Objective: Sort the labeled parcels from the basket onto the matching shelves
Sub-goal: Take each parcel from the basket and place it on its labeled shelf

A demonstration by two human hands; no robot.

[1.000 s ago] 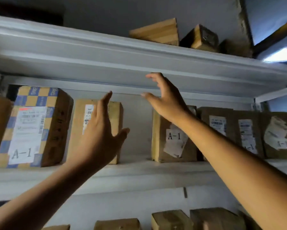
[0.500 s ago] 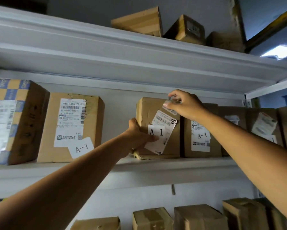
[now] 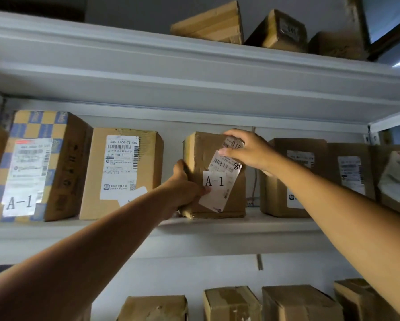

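Observation:
A brown cardboard parcel [image 3: 200, 156] with a white A-1 label stands on the middle shelf [image 3: 240, 222]. My left hand [image 3: 184, 188] grips its lower left corner, thumb on the side face. My right hand [image 3: 247, 149] holds its upper right corner, fingers curled over the top edge. Other parcels marked A-1 stand on the same shelf: a blue-and-yellow checked box [image 3: 39, 165] and a plain box [image 3: 122, 172] to the left, several brown boxes [image 3: 294, 177] to the right.
The upper shelf [image 3: 194, 66] carries three brown boxes [image 3: 212, 24]. Several more boxes [image 3: 231, 302] sit on the shelf below. A gap lies between the held parcel and the box to its right.
Both hands went from open in the air to gripping the A-1 parcel. Since half a second ago the parcel has shifted left, opening a gap from its right neighbour.

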